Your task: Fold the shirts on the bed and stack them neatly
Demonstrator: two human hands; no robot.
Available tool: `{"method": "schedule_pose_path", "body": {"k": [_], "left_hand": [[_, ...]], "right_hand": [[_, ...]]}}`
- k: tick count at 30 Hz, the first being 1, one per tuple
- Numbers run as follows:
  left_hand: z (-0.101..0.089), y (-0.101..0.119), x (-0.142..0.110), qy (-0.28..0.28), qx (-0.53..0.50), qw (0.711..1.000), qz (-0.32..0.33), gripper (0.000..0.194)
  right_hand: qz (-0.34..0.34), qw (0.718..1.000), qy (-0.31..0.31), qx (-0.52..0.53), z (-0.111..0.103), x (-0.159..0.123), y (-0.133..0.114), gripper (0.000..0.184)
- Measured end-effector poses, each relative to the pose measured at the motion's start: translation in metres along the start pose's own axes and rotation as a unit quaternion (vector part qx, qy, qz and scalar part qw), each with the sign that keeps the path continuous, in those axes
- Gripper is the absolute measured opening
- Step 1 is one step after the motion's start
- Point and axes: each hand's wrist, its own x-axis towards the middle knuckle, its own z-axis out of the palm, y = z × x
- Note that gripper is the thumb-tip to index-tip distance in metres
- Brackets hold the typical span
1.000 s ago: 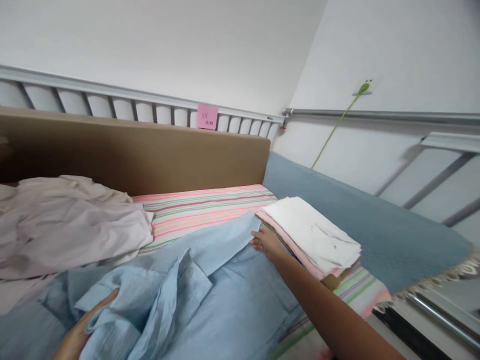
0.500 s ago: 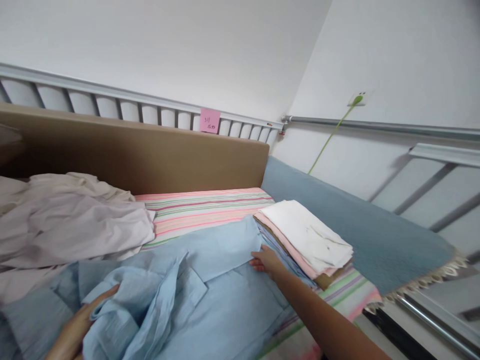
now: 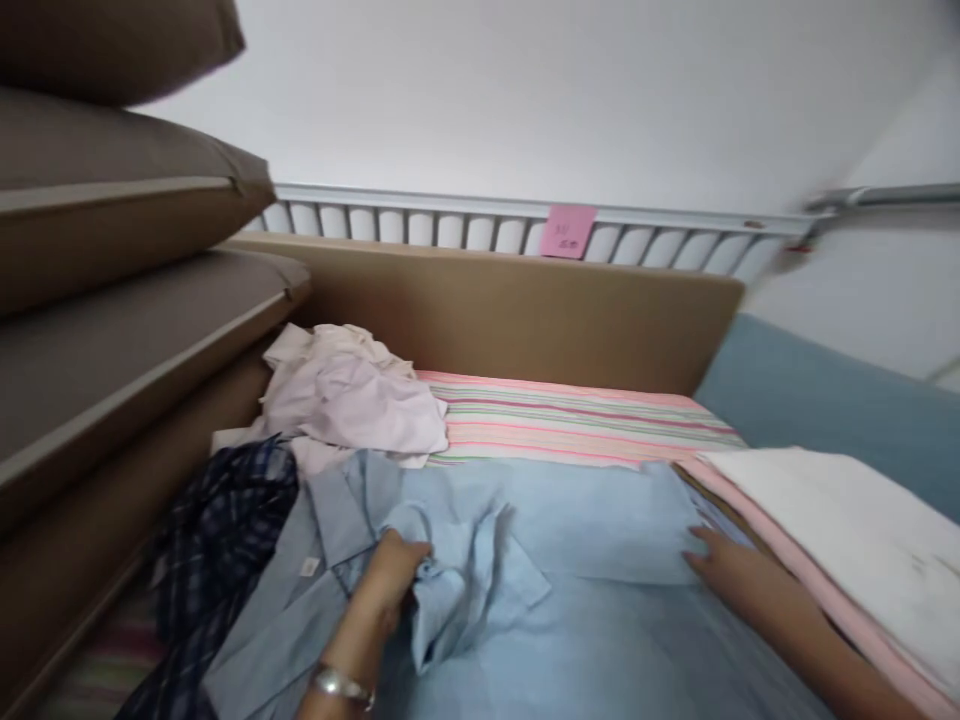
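Note:
A light blue shirt (image 3: 592,520) lies spread across the bed, its left part bunched up. My left hand (image 3: 394,570), with a silver bracelet on the wrist, is closed around the bunched fabric near the collar or sleeve; which one I cannot tell. At the shirt's right side my right hand (image 3: 720,560) has its fingers closed on the cloth edge, slightly blurred. Right beside that hand sits a stack of folded clothes, with a white garment (image 3: 840,520) on top and a pink one (image 3: 787,560) below it.
To the left are a grey-blue garment (image 3: 330,560) with a small label, a dark plaid garment (image 3: 232,530) and crumpled pale clothes (image 3: 360,400). Brown cushions (image 3: 135,340) rise at far left. A brown board (image 3: 525,310) and white railing (image 3: 375,222) border the striped sheet (image 3: 555,415).
The view has swung left, bringing the cushions and plaid garment into sight. My left hand now shows above the fabric, gripping it. My right hand stays at the shirt's right edge.

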Motion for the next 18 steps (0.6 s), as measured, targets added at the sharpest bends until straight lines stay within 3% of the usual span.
{"method": "schedule_pose_path", "body": {"k": [2,4,7,10,14,18], "left_hand": [[-0.002,-0.005,0.004,0.020,0.097,0.995,0.028,0.045],[-0.003,-0.008,0.005,0.036,0.153,0.986,0.053,0.048],[-0.005,-0.011,0.002,0.039,0.214,0.973,0.072,0.048],[-0.005,-0.010,-0.003,0.035,0.282,0.956,0.066,0.046],[-0.005,-0.006,-0.010,0.029,0.334,0.940,0.063,0.043],[-0.006,-0.001,-0.014,0.018,0.345,0.936,0.065,0.042]], "right_hand": [[-0.095,0.995,0.003,-0.032,0.001,0.008,-0.044,0.036],[-0.188,0.981,-0.045,0.016,0.010,0.006,-0.110,0.037],[-0.304,0.943,-0.100,0.093,0.037,-0.002,-0.218,0.031],[-0.400,0.901,-0.115,0.123,0.072,-0.004,-0.307,0.031],[-0.396,0.895,-0.164,0.124,0.107,0.003,-0.381,0.034],[-0.391,0.882,-0.224,0.140,0.115,0.013,-0.415,0.007]]}}
